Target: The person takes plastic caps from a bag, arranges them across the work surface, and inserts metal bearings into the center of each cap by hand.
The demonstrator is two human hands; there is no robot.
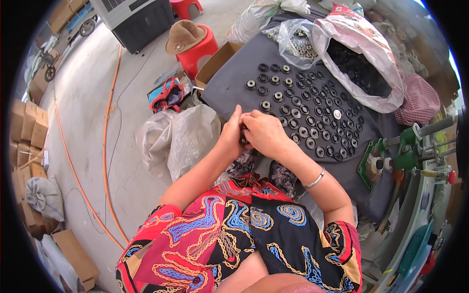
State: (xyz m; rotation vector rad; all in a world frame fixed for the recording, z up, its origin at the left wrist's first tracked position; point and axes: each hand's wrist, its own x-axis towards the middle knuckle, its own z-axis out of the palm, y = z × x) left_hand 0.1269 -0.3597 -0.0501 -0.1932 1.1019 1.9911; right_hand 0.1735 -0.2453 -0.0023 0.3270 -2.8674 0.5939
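Both hands meet right at the near-left edge of the dark grey cloth-covered worktop (229, 88), and most of what they hold is hidden: the left hand (232, 134) and the right hand (264, 133) are pressed together around a small dark part (242, 140), with only a sliver of it showing between the fingers. Its shape, its long axis and which way it points cannot be made out, because the right hand's fingers wrap over it. The left thumb stands up beside the right knuckles; both hands are closed on the piece, pinching it from either side. A silver bangle (315, 179) sits on the right wrist. Beyond the hands, rows of small round black rings with pale centres (305, 110) lie flat across the middle of the worktop, running toward its far edge. At the far right corner a white plastic sack of black parts (361, 68) gapes open, and just left of it sits a clear plastic bag of metal washers (295, 46), its contents hard to read through the film. A green metal hand press (400, 151) sits at the right edge, partly cut off by the picture's rim.
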